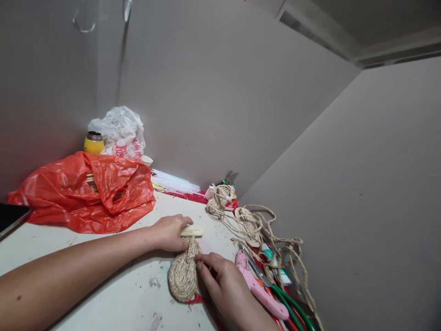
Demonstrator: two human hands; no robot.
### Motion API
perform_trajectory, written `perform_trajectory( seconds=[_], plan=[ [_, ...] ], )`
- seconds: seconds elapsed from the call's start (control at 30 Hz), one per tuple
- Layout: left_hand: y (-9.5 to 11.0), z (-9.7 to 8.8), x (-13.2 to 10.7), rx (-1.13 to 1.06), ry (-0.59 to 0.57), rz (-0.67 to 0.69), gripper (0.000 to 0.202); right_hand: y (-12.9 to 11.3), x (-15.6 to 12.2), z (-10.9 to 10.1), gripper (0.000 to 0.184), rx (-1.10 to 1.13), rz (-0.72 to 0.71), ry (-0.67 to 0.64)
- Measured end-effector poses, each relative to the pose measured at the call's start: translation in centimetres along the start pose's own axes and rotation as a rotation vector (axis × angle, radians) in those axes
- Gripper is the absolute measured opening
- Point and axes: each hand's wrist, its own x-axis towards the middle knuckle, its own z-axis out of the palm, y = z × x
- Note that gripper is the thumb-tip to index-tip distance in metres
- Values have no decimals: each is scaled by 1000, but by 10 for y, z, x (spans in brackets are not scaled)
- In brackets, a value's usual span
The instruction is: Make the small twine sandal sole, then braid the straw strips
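Note:
A teardrop-shaped coil of braided straw rope [183, 277] lies on the white table, with a pale flat strip [193, 231] across its narrow upper end. My left hand [171, 233] is closed around that upper end, thumb and fingers on the strip and the rope. At the coil's right edge, the thumb and forefinger of my right hand [225, 281] pinch the braid. A little red material [195, 299] shows beneath the coil's lower right edge. Just right of my right hand lies a pink-handled tool [259, 290], partly hidden by that forearm.
Loose braided rope [248, 226] trails along the right side by green-handled scissors [292, 305]. Behind are translucent white sticks [179, 182] and pruners [230, 178]. A red plastic bag [79, 193], a yellow jar [93, 145] and a white bag [122, 126] stand at left, against grey walls.

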Motion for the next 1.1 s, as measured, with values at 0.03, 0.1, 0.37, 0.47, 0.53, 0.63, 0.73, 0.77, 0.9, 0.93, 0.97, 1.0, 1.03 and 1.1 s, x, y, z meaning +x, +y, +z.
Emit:
perform_trajectory(
  seconds=[0.03, 0.1, 0.37, 0.47, 0.53, 0.63, 0.73, 0.77, 0.9, 0.93, 0.97, 1.0, 1.03, 1.1],
  plan=[
    [0, -1, 0, 3, -12, 11, 60, 0, -1, -1, 31, -27, -16, -19],
    [1, -2, 0, 10, -35, 26, 63, 0, -3, -2, 32, -76, -55, -55],
    [5, -7, 0, 40, -72, 27, 68, 1, -4, 1, 31, -171, -95, -108],
    [7, -9, -1, 46, -91, 13, 69, 1, -4, 1, 30, -196, -117, -126],
    [9, -10, -2, 54, -103, 6, 68, 0, -4, -1, 29, -207, -134, -148],
    [10, -10, -2, 74, -99, 2, 67, -2, -3, -4, 26, -240, -170, -177],
    [11, -7, -1, 99, -95, -9, 66, -5, 0, -7, 24, -320, -220, -196],
    [12, -6, -1, 111, -96, -14, 65, -6, 1, -7, 23, -341, -235, -202],
    [13, 1, -1, 160, -74, -27, 61, -7, 4, -11, 21, -324, -255, -235],
    [13, 2, -2, 167, -65, -24, 59, -7, 3, -12, 21, -296, -253, -243],
    [13, 2, -3, 172, -56, -20, 59, -6, 2, -14, 21, -262, -249, -251],
    [14, 2, -3, 175, -47, -15, 59, -5, 1, -16, 22, -224, -243, -257],
    [14, 2, -4, 178, -37, -8, 61, -4, 0, -17, 23, -187, -236, -262],
    [15, -1, -6, 187, -20, 25, 66, -1, -2, -20, 27, -129, -216, -264]
  ],
)
